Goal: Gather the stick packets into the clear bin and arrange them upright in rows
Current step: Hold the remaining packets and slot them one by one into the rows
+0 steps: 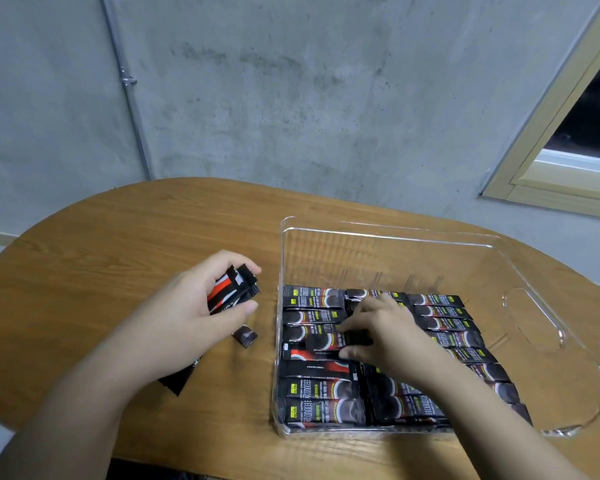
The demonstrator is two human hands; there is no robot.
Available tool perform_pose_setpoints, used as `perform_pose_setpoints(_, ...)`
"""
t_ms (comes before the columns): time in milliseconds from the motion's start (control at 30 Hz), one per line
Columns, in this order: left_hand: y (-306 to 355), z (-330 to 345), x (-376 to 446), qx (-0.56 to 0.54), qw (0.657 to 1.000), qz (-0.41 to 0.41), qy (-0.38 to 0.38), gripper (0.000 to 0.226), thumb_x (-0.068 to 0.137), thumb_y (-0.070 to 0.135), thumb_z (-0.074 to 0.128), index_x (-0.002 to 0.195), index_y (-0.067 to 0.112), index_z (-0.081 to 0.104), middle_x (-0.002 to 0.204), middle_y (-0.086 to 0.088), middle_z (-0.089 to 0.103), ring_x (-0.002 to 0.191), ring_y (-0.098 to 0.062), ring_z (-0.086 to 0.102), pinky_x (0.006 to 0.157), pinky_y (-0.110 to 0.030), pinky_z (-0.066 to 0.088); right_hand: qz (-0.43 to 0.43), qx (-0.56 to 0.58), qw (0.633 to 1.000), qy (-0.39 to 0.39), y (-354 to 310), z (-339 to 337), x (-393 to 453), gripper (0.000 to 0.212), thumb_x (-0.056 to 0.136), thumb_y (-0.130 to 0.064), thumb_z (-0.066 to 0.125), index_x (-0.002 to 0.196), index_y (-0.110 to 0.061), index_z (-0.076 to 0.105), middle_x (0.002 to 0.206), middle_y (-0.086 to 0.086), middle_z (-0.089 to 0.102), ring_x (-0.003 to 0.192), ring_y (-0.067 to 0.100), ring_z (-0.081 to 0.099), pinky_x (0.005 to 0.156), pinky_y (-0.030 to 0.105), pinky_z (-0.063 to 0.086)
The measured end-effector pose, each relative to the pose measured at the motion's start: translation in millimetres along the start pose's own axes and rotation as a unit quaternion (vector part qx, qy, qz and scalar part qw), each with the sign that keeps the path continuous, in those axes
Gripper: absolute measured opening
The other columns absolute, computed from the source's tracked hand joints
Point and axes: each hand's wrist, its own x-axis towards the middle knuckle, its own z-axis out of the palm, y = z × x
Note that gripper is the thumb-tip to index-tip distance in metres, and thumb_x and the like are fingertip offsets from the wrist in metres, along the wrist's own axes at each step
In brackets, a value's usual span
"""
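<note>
Gripping a small bundle of black stick packets with red-and-white print (234,291), our left hand (191,306) hovers over the oval wooden table (125,237), just left of the clear plastic bin (388,233). Its fingers curl over the top of the bundle and the thumb presses from below, so the hand is closed around the packets. The bundle's far end sticks out past the fingertips, and a dark end shows beneath the wrist near the table's front, though we cannot tell whether that belongs to the same packets. One short dark packet end (245,336) also shows just below our thumb, close to the bin's left wall.

Our right hand (381,332) reaches down inside the bin, fingers bent and pinching a black packet with a cup picture (329,341) that lies slightly askew on the rows. The rows of black coffee stick packets with green and white labels (321,398) fill the near and left part of the bin in about three columns, lying with their long sides across the bin and overlapping one another like shingles. Among them we see a red-swirl packet (312,355) just under our right fingertips. The bin's far strip and right side hold no packets; a curved handle cut-out marks its right wall.

Behind the table stand a grey concrete wall (291,98) and a pale wooden window frame (548,174) at the right.
</note>
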Motion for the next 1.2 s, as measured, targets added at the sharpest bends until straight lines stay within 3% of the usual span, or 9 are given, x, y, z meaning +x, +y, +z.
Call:
perform_pose_setpoints(200, 0, 3, -1, 0.001, 1.000, -0.007, -0.003, 0.031, 0.082, 0.033, 0.066, 0.098, 0.052, 0.048, 0.087, 0.018, 0.061, 0.068, -0.018, 0.059, 0.064, -0.038, 0.052, -0.046, -0.046, 0.998, 0.018, -21, 14, 11, 0.052, 0.080, -0.051, 0.065, 0.127, -0.032, 0.055, 0.119, -0.006, 0.052, 0.114, 0.017, 0.037, 0.081, 0.032, 0.020)
perform_pose_setpoints(300, 0, 0, -3, -0.004, 1.000, 0.001, 0.005, 0.034, 0.081, 0.032, 0.066, 0.097, 0.054, 0.046, 0.089, 0.024, 0.060, 0.069, -0.007, 0.059, 0.062, -0.029, 0.047, -0.050, -0.039, 0.996, 0.057, -22, 15, 11, 0.055, 0.077, -0.055, 0.064, 0.126, -0.031, 0.053, 0.119, -0.010, 0.051, 0.114, 0.014, 0.039, 0.085, 0.033, 0.022)
perform_pose_setpoints(400, 1, 1, -2, -0.018, 1.000, -0.001, 0.005, 0.033, 0.081, 0.035, 0.066, 0.097, 0.052, 0.043, 0.082, 0.022, 0.061, 0.063, -0.003, 0.056, 0.062, -0.030, 0.044, -0.100, 0.099, 0.979, 0.147, -27, 4, 6, 0.043, 0.075, -0.055, 0.067, 0.107, -0.027, 0.064, 0.102, -0.014, 0.060, 0.097, 0.005, 0.046, 0.082, 0.027, 0.029)
perform_pose_setpoints(467, 6, 4, 1, -0.031, 0.999, -0.001, -0.006, 0.034, 0.081, 0.036, 0.067, 0.099, 0.047, 0.041, 0.079, 0.014, 0.063, 0.059, -0.006, 0.055, 0.064, -0.037, 0.046, -0.132, 0.233, 0.947, 0.180, -39, -12, 0, 0.027, 0.077, -0.047, 0.066, 0.096, -0.028, 0.066, 0.087, -0.018, 0.061, 0.086, -0.005, 0.047, 0.078, 0.012, 0.033)
perform_pose_setpoints(633, 19, 13, 4, -0.002, 0.999, 0.021, -0.036, 0.042, 0.080, 0.023, 0.066, 0.101, 0.038, 0.032, 0.076, 0.016, 0.063, 0.055, -0.004, 0.051, 0.054, -0.020, 0.040, -0.149, 0.450, 0.871, 0.132, -76, -48, -6, 0.008, 0.082, -0.028, 0.071, 0.089, -0.029, 0.067, 0.075, -0.012, 0.063, 0.067, -0.001, 0.049, 0.065, 0.012, 0.039)
perform_pose_setpoints(733, 23, 13, 5, 0.023, 0.999, 0.026, -0.036, 0.043, 0.079, 0.025, 0.065, 0.101, 0.038, 0.031, 0.086, 0.020, 0.061, 0.063, -0.004, 0.054, 0.054, -0.016, 0.040, -0.135, 0.483, 0.857, 0.117, -85, -52, -2, 0.009, 0.084, -0.021, 0.070, 0.077, -0.024, 0.065, 0.065, -0.011, 0.057, 0.062, 0.007, 0.045, 0.060, 0.021, 0.039)
perform_pose_setpoints(833, 23, 14, 5, 0.029, 0.998, 0.036, -0.046, 0.044, 0.078, 0.025, 0.066, 0.102, 0.037, 0.031, 0.090, 0.018, 0.060, 0.067, -0.007, 0.055, 0.055, -0.017, 0.041, -0.123, 0.490, 0.855, 0.118, -84, -49, 2, 0.020, 0.085, -0.014, 0.068, 0.069, -0.023, 0.060, 0.055, -0.015, 0.047, 0.056, 0.004, 0.038, 0.054, 0.017, 0.033)
perform_pose_setpoints(967, 15, 14, 5, 0.034, 0.998, 0.039, -0.037, 0.041, 0.082, 0.017, 0.066, 0.098, 0.037, 0.035, 0.088, 0.015, 0.061, 0.066, -0.007, 0.054, 0.061, -0.021, 0.041, -0.096, 0.515, 0.839, 0.151, -73, -47, -2, 0.018, 0.085, -0.013, 0.068, 0.069, -0.019, 0.062, 0.060, -0.008, 0.050, 0.056, 0.003, 0.039, 0.053, 0.014, 0.033)
perform_pose_setpoints(1200, 1, 2, 4, 0.052, 0.998, 0.008, -0.025, 0.025, 0.085, 0.019, 0.066, 0.092, 0.035, 0.048, 0.079, 0.014, 0.059, 0.055, -0.003, 0.049, 0.049, -0.016, 0.037, -0.016, 0.547, 0.817, 0.182, -33, -41, -8, 0.017, 0.087, -0.012, 0.064, 0.072, -0.017, 0.058, 0.059, -0.005, 0.050, 0.053, 0.007, 0.041, 0.051, 0.018, 0.034)
